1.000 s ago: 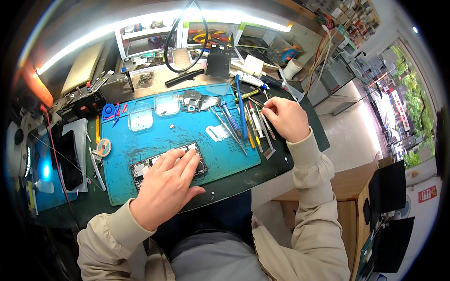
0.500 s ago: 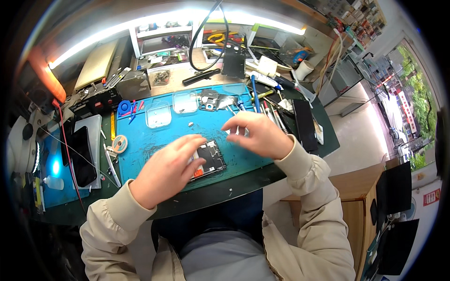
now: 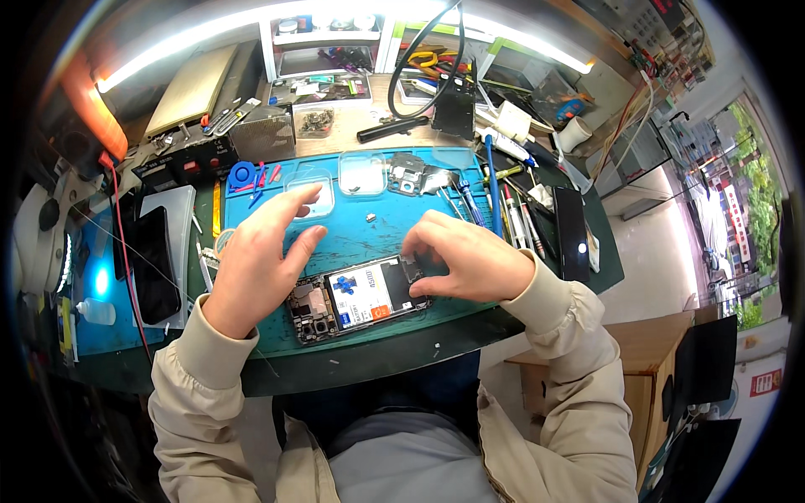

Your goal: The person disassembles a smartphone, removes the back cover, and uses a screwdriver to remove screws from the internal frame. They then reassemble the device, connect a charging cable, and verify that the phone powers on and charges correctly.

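Observation:
An opened phone (image 3: 360,300) with bared inner parts and a white battery lies on the blue mat (image 3: 319,247). My right hand (image 3: 438,267) grips its right end, thumb and curled fingers at the edge. My left hand (image 3: 270,256) is raised above the mat left of the phone, fingers and thumb apart, holding nothing, near a clear lidless box (image 3: 320,201). A second clear box (image 3: 361,176) and a grey metal phone part (image 3: 406,174) sit farther back.
Screwdrivers and tools (image 3: 511,205) crowd the mat's right, beside a dark phone (image 3: 570,235). Another black phone (image 3: 155,264) lies left. An instrument box (image 3: 180,163), a hanging black cable loop (image 3: 394,96) and shelves of parts are behind; a wooden cabinet (image 3: 637,381) stands at right.
My right hand has moved from the tools leftward and down to the phone. My left hand has lifted off the phone and opened, uncovering its battery and inner parts.

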Available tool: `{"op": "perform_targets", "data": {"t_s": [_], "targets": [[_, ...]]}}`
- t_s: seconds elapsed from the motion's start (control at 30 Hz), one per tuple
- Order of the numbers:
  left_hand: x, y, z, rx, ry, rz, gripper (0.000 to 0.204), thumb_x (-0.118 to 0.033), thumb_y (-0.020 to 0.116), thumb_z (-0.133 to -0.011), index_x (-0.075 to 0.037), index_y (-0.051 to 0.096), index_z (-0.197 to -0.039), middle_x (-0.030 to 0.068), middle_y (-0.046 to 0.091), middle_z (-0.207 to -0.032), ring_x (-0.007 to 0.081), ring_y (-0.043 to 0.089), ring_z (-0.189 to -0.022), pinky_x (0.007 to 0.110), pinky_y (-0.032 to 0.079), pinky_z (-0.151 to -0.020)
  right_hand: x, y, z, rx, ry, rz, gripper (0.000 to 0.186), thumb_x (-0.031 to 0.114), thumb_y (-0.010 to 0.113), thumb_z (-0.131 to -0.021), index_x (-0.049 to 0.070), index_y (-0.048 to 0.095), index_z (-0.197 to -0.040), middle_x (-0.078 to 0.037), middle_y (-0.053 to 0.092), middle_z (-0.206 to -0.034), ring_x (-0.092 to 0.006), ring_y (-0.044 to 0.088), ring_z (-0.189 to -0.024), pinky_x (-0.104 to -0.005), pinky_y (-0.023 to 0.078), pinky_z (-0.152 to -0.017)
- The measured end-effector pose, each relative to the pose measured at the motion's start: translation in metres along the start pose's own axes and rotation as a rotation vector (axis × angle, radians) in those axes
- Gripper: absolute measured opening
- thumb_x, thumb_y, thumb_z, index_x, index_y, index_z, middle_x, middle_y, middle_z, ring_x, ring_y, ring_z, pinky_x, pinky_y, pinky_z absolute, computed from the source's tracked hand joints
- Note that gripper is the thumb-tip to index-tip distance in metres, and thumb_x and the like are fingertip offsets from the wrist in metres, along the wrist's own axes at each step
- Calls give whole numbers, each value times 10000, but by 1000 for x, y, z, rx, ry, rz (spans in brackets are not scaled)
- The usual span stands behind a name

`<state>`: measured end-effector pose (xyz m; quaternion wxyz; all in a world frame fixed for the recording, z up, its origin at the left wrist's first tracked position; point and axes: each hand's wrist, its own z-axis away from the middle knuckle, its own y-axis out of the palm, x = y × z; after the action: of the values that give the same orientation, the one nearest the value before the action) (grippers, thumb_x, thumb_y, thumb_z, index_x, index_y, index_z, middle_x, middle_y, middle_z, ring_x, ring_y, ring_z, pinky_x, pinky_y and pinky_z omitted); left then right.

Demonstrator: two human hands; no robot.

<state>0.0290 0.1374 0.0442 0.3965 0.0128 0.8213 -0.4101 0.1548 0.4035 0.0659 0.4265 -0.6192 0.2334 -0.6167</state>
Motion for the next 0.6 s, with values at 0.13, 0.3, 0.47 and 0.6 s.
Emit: {"op": "perform_targets", "data": {"t_s": [0.13, 0.3, 0.47, 0.6], "targets": [[2, 0, -1, -8, 8, -8, 471, -95, 702, -954, 8, 593, -1401, 165, 710, -1264, 274, 692, -1135, 382, 524, -995, -4, -4, -3, 3, 37, -152, 388, 218, 867, -828, 70, 622, -1089, -90, 606, -1044, -237, 651, -867, -371, 544, -789], [1, 0, 1, -12, 2, 2, 475, -93, 712, -948, 0, 596, -1399, 163, 712, -1259, 269, 695, -1129, 378, 529, -987, -11, -14, 0, 65, 268, -684, 239, 192, 791, -937, 46, 663, -1076, -31, 717, -947, -108, 676, -794, -272, 545, -670], [2, 6, 2, 0, 46, 23, 473, -88, 722, -941, -9, 604, -1392, 158, 720, -1243, 263, 705, -1107, 370, 541, -966, -41, -18, 0, -484, 214, -872, 180, 144, 703, -1003, 17, 695, -1130, -19, 709, -946, -78, 669, -798, -219, 539, -650], [2, 7, 3, 10, 70, -5, 406, -95, 724, -936, 12, 632, -1316, 191, 717, -1172, 330, 708, -1052, 405, 559, -908, -49, -16, -7, -577, 293, -888, 224, 146, 727, -988, -4, 692, -1151, -56, 745, -995, -118, 719, -865, -238, 570, -705]]}}
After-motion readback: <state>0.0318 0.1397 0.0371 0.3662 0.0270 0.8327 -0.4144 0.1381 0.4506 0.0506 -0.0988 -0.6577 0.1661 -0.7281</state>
